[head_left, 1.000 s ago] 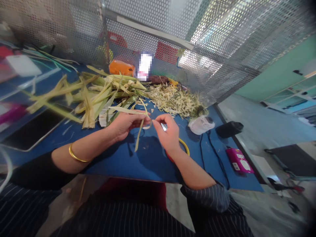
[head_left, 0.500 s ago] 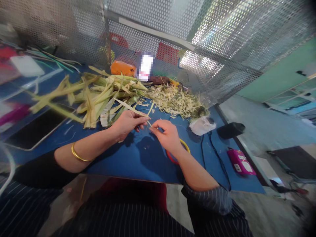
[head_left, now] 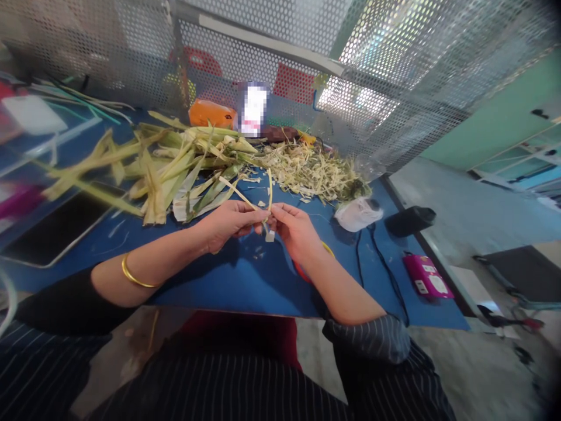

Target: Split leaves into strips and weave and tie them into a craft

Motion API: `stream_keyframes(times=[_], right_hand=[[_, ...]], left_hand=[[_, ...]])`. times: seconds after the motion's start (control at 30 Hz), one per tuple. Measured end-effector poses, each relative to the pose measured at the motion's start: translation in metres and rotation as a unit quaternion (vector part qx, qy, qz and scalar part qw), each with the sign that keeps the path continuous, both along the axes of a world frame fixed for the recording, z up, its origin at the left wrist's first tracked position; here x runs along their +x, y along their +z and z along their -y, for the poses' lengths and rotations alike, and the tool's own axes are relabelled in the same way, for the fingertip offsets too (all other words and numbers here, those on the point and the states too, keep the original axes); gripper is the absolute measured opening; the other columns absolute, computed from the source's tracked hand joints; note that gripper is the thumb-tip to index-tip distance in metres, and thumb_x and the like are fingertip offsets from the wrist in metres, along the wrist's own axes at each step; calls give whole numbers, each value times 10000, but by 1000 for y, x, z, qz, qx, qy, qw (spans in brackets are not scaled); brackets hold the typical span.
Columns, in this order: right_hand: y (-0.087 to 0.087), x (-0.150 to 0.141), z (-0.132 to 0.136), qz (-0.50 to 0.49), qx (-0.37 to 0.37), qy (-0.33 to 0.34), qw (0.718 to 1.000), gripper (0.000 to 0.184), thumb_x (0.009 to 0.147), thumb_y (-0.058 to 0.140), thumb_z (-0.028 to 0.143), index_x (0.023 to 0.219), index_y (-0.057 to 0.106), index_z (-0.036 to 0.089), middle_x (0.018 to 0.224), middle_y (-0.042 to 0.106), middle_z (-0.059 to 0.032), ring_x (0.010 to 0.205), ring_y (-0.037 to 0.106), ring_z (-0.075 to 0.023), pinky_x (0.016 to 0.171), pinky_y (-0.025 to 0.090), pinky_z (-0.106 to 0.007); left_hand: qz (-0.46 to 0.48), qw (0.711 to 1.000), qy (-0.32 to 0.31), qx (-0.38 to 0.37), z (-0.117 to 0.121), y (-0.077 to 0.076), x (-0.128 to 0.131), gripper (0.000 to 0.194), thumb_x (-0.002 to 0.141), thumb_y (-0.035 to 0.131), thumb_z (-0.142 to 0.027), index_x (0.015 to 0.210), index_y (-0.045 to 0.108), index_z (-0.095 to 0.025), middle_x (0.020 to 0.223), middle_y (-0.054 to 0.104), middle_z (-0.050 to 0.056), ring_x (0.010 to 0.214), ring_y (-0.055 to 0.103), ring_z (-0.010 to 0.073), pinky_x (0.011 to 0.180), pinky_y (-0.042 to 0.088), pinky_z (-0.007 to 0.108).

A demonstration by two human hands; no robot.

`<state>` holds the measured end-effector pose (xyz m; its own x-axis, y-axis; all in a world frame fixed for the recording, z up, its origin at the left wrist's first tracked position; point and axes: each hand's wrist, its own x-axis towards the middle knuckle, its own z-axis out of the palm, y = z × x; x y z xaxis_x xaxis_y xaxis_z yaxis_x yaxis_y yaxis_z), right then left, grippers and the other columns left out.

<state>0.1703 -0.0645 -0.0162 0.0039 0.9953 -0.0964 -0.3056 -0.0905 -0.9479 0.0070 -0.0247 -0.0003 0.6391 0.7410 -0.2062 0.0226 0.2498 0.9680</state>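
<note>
Above the blue table (head_left: 258, 289), both hands meet fingertip to fingertip. My left hand (head_left: 236, 222) is closed in a pinch on a pale, narrow corn husk strip (head_left: 239, 192), whose end sticks up to the left. My right hand (head_left: 294, 229) is closed too, its thumb and finger pinching a second husk strip (head_left: 270, 186) that points upward. Where the strips cross, the fingers hide them; a short pale end hangs below. Beyond the left hand lies a heap of corn husks (head_left: 175, 158). Under my right wrist, a red and yellow ring-shaped thing (head_left: 328, 250) is mostly hidden.
Shredded husk (head_left: 311, 172) is piled behind the hands, before a perforated metal screen (head_left: 245, 61). A phone with a lit screen (head_left: 254, 108) leans beside an orange packet (head_left: 213, 114). To the right are a white thread spool (head_left: 359, 214), black cords (head_left: 388, 280) and a magenta pack (head_left: 427, 276).
The looped strip between my hands has straightened into two crossing ends. My right hand has moved left and up, against my left fingertips. The view has shifted slightly.
</note>
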Motion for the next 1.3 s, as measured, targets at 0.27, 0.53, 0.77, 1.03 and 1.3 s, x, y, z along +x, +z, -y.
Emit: stream_keyframes(times=[0.27,0.53,0.77,1.03,1.3], right_hand=[[-5,-5,0,38,59,-79,994,214,692,739,283,599,569,192,555,518,54,550,474,-89,583,393,-242],[8,10,0,351,161,-193,902,270,801,665,405,652,574,199,610,541,26,596,500,-121,626,427,-278],[14,-1,7,404,219,-38,887,123,789,690,304,731,649,203,772,637,-1,757,584,-146,744,455,-294],[3,-2,5,281,148,-113,942,179,762,668,309,656,569,203,638,547,32,616,478,-115,616,410,-266],[0,-6,4,238,113,-102,959,189,759,678,334,655,578,212,628,534,30,584,447,-109,541,380,-255]], left_hand=[[-22,1000,-2,14,4,-1,2,231,749,700,-364,711,708,-136,483,446,-40,425,287,45,427,155,220],[-85,995,-20,42,5,2,2,234,734,695,-357,722,736,-127,495,510,-21,409,325,51,413,200,221],[-117,986,-38,109,12,0,6,186,714,675,-246,559,661,-144,467,525,-32,453,398,60,484,306,211],[-105,985,-40,134,14,-6,8,229,762,647,-335,633,687,-150,496,548,-20,432,378,63,438,274,211],[-84,989,-67,100,17,-2,8,261,754,675,-377,620,674,-153,525,597,1,392,398,57,407,273,210]])
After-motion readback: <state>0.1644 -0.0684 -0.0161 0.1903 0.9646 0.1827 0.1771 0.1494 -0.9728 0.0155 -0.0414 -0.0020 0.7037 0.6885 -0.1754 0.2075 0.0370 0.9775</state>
